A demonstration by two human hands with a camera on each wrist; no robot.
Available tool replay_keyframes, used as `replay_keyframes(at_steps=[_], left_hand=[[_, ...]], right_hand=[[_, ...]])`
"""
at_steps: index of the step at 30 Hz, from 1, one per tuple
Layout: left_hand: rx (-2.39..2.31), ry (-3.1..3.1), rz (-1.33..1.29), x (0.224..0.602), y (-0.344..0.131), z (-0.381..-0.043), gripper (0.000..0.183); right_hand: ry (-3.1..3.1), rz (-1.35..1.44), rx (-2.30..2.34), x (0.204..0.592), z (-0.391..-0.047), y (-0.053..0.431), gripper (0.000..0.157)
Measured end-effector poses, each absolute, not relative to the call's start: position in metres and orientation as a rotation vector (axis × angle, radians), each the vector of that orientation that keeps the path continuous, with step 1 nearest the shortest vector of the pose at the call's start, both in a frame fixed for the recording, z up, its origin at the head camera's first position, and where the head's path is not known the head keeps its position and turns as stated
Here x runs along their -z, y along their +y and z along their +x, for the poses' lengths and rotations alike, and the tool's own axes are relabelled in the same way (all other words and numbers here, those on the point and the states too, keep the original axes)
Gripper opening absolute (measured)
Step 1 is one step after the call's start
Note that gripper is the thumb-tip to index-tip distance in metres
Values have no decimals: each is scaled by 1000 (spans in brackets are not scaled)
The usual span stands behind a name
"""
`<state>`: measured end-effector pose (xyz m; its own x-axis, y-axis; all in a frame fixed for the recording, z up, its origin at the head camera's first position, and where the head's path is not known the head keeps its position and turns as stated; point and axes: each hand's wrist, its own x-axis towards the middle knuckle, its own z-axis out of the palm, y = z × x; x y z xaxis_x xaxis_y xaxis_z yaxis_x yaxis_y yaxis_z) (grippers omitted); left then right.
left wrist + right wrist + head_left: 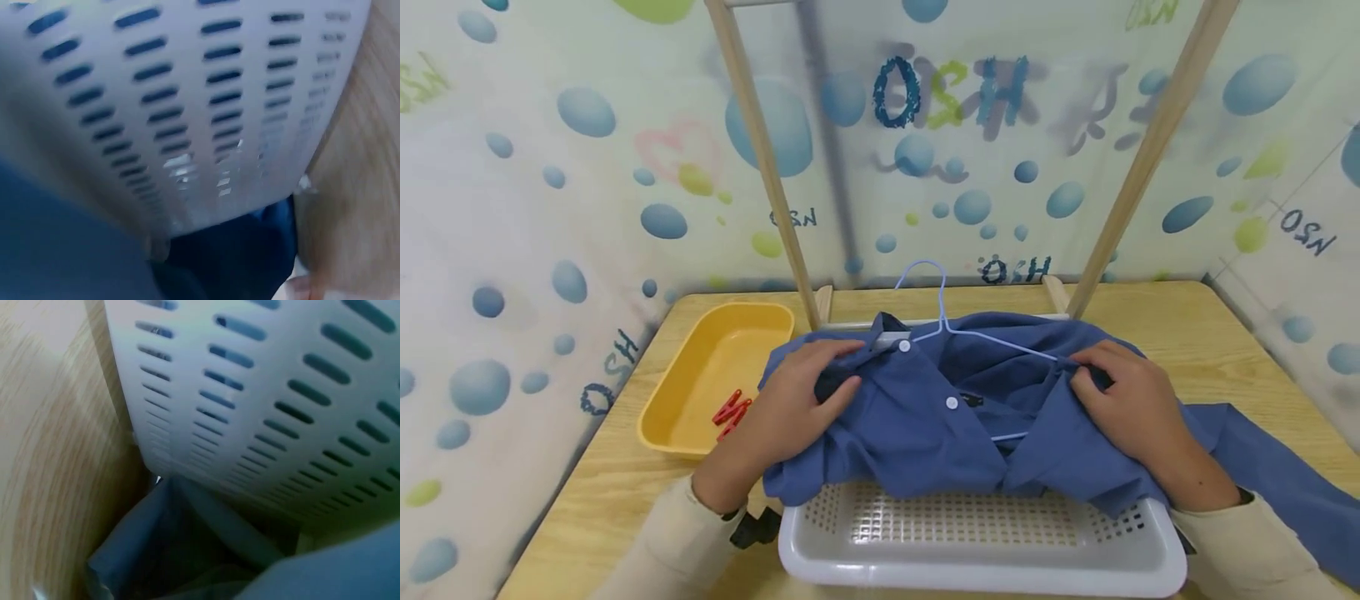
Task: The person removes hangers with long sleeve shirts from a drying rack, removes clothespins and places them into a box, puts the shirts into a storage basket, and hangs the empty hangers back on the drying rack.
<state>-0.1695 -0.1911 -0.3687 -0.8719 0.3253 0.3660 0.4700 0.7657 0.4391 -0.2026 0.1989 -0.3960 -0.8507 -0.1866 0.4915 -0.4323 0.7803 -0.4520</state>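
Note:
A blue button-up shirt (917, 450) lies draped over the back of a white slotted basket (985, 575), its front partly open. Inside its neck sits a light blue hanger (943, 300), hook upward, one arm running toward the shirt's right-hand shoulder. My left hand (801, 400) holds the cloth beside the collar, thumb and fingers apart around a fold. With thumb and fingers, my right hand (1127, 400) pinches the shirt's edge near the hanger's end. Both wrist views show the basket's slotted wall and hanging shirt cloth; the hands' grip is hidden there.
At the left, a yellow tray (651, 408) contains red clothespins (730, 408). A wooden rack (767, 167) rises behind the basket. One sleeve (1262, 450) trails right across the wooden table (1187, 333). Patterned walls enclose the table's back and sides.

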Motion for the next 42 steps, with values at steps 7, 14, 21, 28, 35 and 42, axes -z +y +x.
replay_keyframes(at_steps=[7,14,21,28,35,42], left_hand=[[620,-2738,-674,379,-187,-168,49],[515,-2722,-715,382,-184,-169,48],[502,-2668,-746,383,-184,-168,45],[499,-2642,-765,383,-185,-169,41],[448,-2602,-820,382,-184,-169,45],[430,-2568,-877,383,-186,-167,43]], right_hand=[[-2545,469,-785,397,-204,197,18],[-2526,465,-780,397,-203,198,18],[-2530,462,-780,398,-204,197,18],[-2512,468,-779,398,-205,197,12],[-2484,474,-778,399,-206,198,11],[-2411,485,-797,402,-206,198,9]])
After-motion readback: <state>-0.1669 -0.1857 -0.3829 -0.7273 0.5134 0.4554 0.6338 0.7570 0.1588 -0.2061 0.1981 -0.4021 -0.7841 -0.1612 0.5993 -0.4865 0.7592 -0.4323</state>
